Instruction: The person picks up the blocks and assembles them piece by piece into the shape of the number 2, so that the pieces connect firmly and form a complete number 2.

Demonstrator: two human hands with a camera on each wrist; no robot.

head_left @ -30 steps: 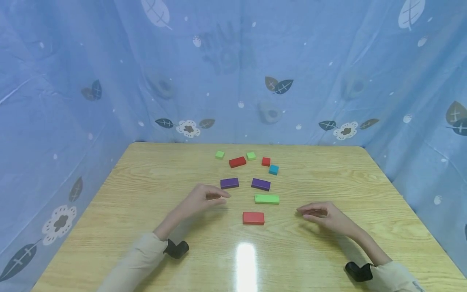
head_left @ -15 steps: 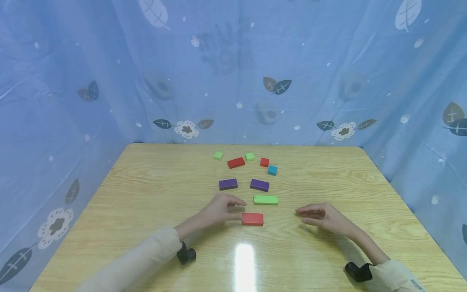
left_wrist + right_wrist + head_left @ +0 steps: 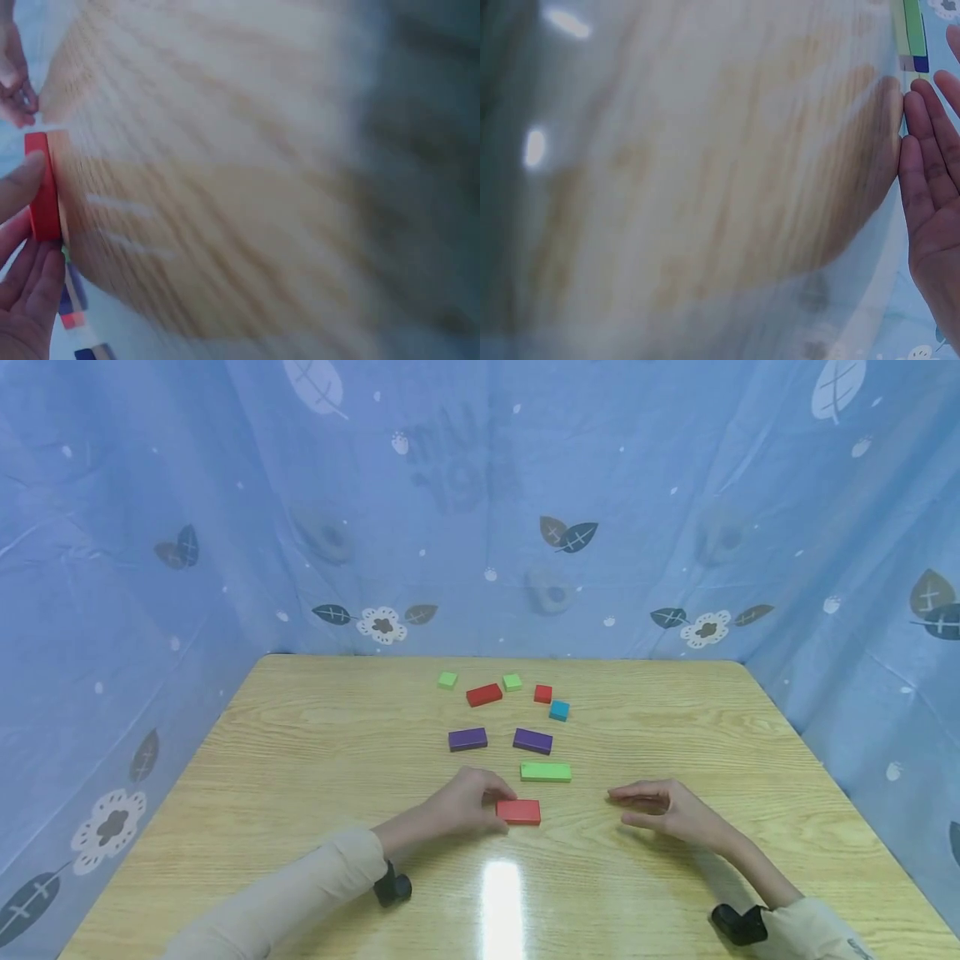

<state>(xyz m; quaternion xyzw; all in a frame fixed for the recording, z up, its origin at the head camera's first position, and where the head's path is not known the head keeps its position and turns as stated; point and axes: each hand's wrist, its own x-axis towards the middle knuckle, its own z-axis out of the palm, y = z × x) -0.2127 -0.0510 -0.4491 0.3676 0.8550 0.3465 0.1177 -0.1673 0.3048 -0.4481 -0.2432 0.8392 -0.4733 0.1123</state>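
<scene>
At the left end of a red rectangular block [image 3: 523,812], my left hand [image 3: 461,806] pinches it, with the thumb on the near side and the fingers on the far side. The left wrist view shows the thumb over one face of this red block [image 3: 46,199]. My right hand [image 3: 675,810] rests low over the table to the right, fingers loosely bent and holding nothing. A green long block [image 3: 546,772] lies just beyond the red one.
Two purple blocks [image 3: 467,740] lie farther back. Behind them are a dark red block [image 3: 484,695], two small green blocks [image 3: 447,680], a small red block [image 3: 543,693] and a blue block [image 3: 559,711]. A blue patterned curtain [image 3: 480,527] surrounds the wooden table [image 3: 315,718].
My left hand has moved right and toward me, from beside the left purple block to the near red block, and its fingers have come around that block's end. The right hand has barely moved.
</scene>
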